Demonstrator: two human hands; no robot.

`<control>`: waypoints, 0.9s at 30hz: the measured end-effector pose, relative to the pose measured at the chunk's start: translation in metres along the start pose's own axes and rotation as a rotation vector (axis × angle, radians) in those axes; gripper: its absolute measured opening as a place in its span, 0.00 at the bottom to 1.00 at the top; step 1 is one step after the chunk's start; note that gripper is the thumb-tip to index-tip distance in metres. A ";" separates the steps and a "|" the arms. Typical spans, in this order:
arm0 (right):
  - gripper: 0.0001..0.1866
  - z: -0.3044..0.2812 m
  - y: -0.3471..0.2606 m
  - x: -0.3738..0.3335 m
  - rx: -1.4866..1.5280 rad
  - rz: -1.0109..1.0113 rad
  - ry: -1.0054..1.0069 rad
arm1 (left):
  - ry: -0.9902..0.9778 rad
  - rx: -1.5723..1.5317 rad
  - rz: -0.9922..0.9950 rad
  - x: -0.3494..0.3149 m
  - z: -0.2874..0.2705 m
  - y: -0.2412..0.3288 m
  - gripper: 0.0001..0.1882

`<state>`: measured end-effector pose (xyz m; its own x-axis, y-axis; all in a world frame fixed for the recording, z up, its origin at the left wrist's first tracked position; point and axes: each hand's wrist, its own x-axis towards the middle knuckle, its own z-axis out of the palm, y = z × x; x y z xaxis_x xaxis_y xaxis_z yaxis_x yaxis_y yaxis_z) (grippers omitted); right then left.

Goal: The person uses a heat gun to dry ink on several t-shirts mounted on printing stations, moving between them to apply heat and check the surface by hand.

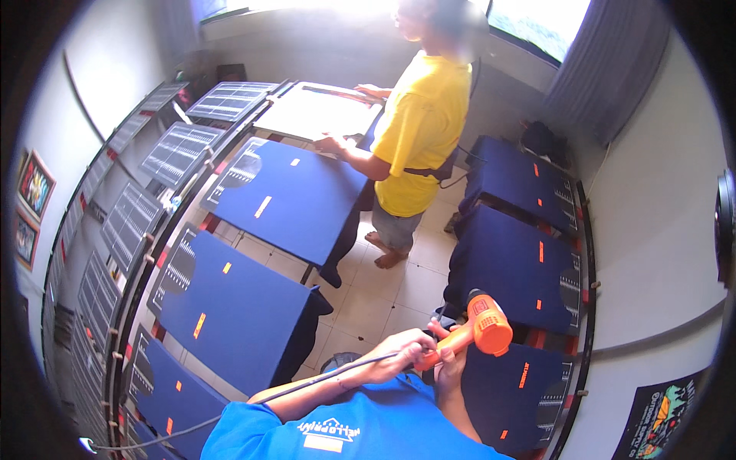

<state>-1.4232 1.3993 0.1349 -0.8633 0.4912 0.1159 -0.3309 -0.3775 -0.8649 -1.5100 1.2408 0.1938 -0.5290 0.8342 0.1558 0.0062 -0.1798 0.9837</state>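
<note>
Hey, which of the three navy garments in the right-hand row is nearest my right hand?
The front garment, lowest in the picture, just beyond your right hand gripping the orange gun-shaped tool. The middle garment and far garment lie farther up the row.

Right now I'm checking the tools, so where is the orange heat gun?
In the head view, the orange heat gun is right of centre, in the right hand beside the left hand, seen against dark blue cloth.

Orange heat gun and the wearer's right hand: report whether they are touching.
Touching. The head view shows the right hand closed against the handle of the orange heat gun, with no gap between them.
</note>
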 end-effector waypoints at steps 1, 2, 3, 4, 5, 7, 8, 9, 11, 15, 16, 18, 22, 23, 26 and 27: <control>0.30 0.001 0.003 -0.009 -0.022 0.021 -0.020 | 0.003 0.035 0.060 -0.005 0.004 0.015 0.29; 0.30 0.001 0.007 -0.019 -0.045 0.041 -0.040 | 0.031 -0.015 0.037 -0.017 0.005 0.014 0.28; 0.28 0.002 0.008 -0.030 0.015 0.089 -0.040 | 0.060 -0.065 0.010 -0.031 0.006 0.010 0.28; 0.28 0.006 0.010 -0.037 0.021 0.073 -0.059 | 0.089 -0.116 -0.017 -0.045 0.006 0.010 0.27; 0.28 0.011 0.012 -0.043 0.027 0.058 -0.078 | 0.153 -0.180 -0.035 -0.065 0.004 0.012 0.26; 0.27 0.020 0.009 -0.061 -0.008 0.033 -0.056 | 0.294 -0.155 -0.037 -0.117 -0.002 0.009 0.27; 0.26 0.022 0.010 -0.072 -0.009 0.043 -0.041 | 0.376 -0.144 0.031 -0.147 -0.002 0.002 0.27; 0.26 0.023 0.011 -0.082 -0.012 0.053 -0.030 | 0.492 -0.083 0.069 -0.183 -0.002 -0.002 0.27; 0.25 0.020 0.016 -0.106 0.020 0.064 -0.035 | 0.787 -0.113 0.154 -0.249 0.002 -0.011 0.27; 0.23 0.007 0.024 -0.170 0.089 0.211 0.151 | 1.446 -0.370 0.312 -0.335 0.005 0.018 0.27; 0.23 0.003 0.025 -0.185 0.148 0.269 0.211 | 1.557 -0.286 0.315 -0.357 0.003 0.017 0.26; 0.22 0.000 0.019 -0.208 0.226 0.386 0.365 | 1.569 -0.246 0.321 -0.385 -0.002 0.013 0.26; 0.12 -0.054 0.023 -0.229 0.261 0.392 0.387 | 1.518 -0.071 0.051 -0.431 -0.007 -0.029 0.28; 0.12 -0.063 0.019 -0.230 0.236 0.384 0.387 | 1.490 -0.040 0.017 -0.442 -0.008 -0.047 0.27; 0.16 -0.065 0.002 -0.235 0.123 0.385 0.471 | 1.454 0.336 -0.170 -0.466 -0.009 -0.083 0.24; 0.16 -0.081 0.003 -0.236 0.111 0.381 0.452 | 1.417 0.576 -0.278 -0.471 -0.010 -0.094 0.21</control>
<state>-1.1900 1.3457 0.0657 -0.6892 0.5811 -0.4327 -0.0887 -0.6604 -0.7456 -1.2697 0.8601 0.0273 -0.9079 -0.4101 0.0870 -0.0865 0.3862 0.9184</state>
